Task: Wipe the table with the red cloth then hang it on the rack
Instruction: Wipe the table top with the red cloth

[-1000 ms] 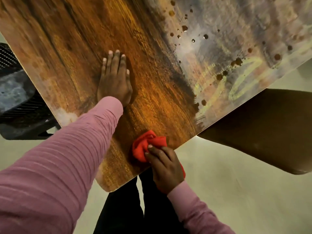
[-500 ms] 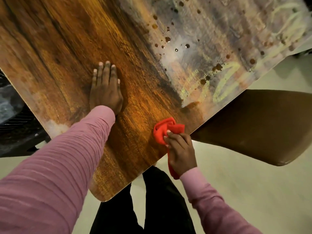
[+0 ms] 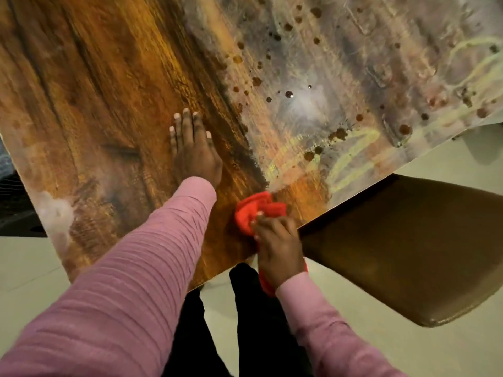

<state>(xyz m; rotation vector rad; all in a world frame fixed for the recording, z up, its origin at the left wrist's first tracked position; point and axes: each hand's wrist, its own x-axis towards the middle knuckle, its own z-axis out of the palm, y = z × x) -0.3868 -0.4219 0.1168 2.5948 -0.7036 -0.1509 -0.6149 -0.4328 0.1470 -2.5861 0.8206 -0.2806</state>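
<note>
Right hand (image 3: 279, 247) is clenched around the bunched red cloth (image 3: 254, 210), pressing it onto the wooden counter (image 3: 109, 77) near its front edge. Left hand (image 3: 194, 151) lies flat, fingers extended, gripping nothing, just beside. Brown spots (image 3: 339, 133) dot the surface beyond.

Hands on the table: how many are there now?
2. The left hand lies flat on the table; the right hand presses the red cloth near the table's edge.

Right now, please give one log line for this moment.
step: wiping | right hand: grips red cloth on table | left hand: flat on table | dark spots: remain
</note>
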